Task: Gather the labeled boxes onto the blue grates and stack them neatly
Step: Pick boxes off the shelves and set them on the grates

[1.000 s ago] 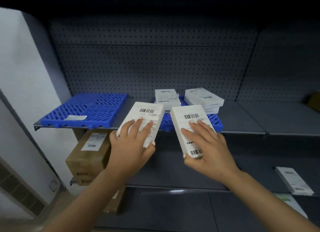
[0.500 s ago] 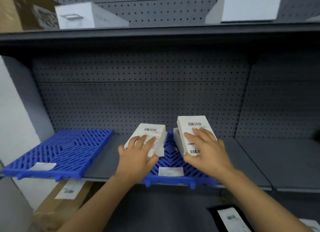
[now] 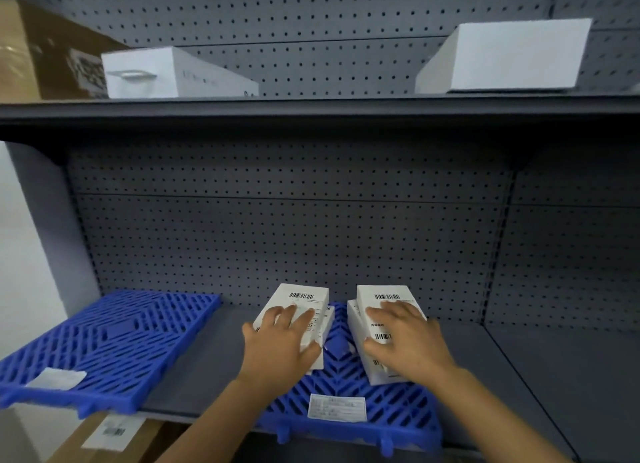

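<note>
Two blue grates lie on the grey shelf: one at the left [image 3: 114,338] with only a paper label on it, one in the middle [image 3: 346,383]. On the middle grate stand two short stacks of white barcode-labeled boxes. My left hand [image 3: 277,345] holds the top box of the left stack [image 3: 304,298], fingers spread on its lid and thumb at its near edge. My right hand [image 3: 408,341] holds the top box of the right stack [image 3: 384,294] the same way. Each top box sits slightly askew on the box below it.
The upper shelf carries two larger white boxes [image 3: 173,73] [image 3: 512,54] and a brown carton [image 3: 52,54] at far left. A cardboard carton [image 3: 104,438] with a label sits below the left grate. Bare grey shelf [image 3: 554,376] extends to the right; pegboard closes the back.
Both hands carried their boxes up and forward from in front of the shelf and set them down on the boxes on the middle grate. The view tilted upward.
</note>
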{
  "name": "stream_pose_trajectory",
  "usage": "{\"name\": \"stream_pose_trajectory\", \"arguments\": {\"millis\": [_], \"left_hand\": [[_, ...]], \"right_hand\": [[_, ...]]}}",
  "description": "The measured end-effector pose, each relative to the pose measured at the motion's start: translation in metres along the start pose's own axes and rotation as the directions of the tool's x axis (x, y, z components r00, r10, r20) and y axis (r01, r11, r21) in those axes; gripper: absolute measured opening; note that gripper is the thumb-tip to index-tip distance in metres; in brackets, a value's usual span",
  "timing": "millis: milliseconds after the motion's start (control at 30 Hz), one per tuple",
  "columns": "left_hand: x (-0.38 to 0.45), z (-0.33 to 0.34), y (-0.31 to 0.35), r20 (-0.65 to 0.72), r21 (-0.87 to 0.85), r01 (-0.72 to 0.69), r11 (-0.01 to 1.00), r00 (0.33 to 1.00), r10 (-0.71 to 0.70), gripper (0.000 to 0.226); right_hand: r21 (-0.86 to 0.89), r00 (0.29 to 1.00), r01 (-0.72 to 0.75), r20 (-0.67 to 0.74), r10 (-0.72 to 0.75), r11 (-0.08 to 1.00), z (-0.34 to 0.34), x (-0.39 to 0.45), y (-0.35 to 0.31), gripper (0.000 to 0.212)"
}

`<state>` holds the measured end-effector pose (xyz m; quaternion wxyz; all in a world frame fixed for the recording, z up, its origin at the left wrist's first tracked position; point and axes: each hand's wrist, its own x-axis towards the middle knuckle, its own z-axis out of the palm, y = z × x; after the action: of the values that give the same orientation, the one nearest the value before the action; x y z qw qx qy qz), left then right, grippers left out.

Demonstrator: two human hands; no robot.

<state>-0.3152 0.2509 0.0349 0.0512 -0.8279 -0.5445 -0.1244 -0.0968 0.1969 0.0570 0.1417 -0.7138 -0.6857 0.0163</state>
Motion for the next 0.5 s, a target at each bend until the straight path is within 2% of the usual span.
{"name": "stream_pose_trajectory", "arguments": {"millis": [133, 233, 333, 433, 500], "left_hand": [[0.0009, 0.0039, -0.0007, -0.019, 0.006, 0.001, 1.000, 1.000, -0.001, 0.085], [0.0011, 0.0044, -0.0023, 0.005, 0.012, 0.000, 1.000, 1.000, 0.000, 0.084], [-0.0001, 0.0035, -0.0027, 0.017, 0.009, -0.010, 1.000, 1.000, 0.010, 0.071], [0.0002, 0.0013, -0.0033, 0.024, 0.008, -0.031, 0.999, 0.999, 0.031, 0.065], [0.0009, -0.0020, -0.0037, 0.045, 0.006, -0.043, 0.999, 0.998, 0.043, 0.066]], "right_hand": [[-0.054, 1.000, -0.011, -0.025, 0.009, 0.998, 0.0077, 0.0021, -0.0001, 0.092], [-0.070, 0.999, -0.009, -0.046, 0.006, 0.998, 0.0108, 0.0035, 0.0013, 0.092], [-0.092, 0.998, -0.001, -0.055, -0.004, 0.996, 0.0108, 0.0021, 0.0008, 0.091], [-0.109, 1.000, -0.003, -0.017, 0.001, 0.994, 0.0082, 0.0029, -0.0001, 0.090], [-0.127, 1.000, 0.002, 0.013, 0.000, 0.992, 0.0037, 0.0036, 0.0009, 0.081]]}}
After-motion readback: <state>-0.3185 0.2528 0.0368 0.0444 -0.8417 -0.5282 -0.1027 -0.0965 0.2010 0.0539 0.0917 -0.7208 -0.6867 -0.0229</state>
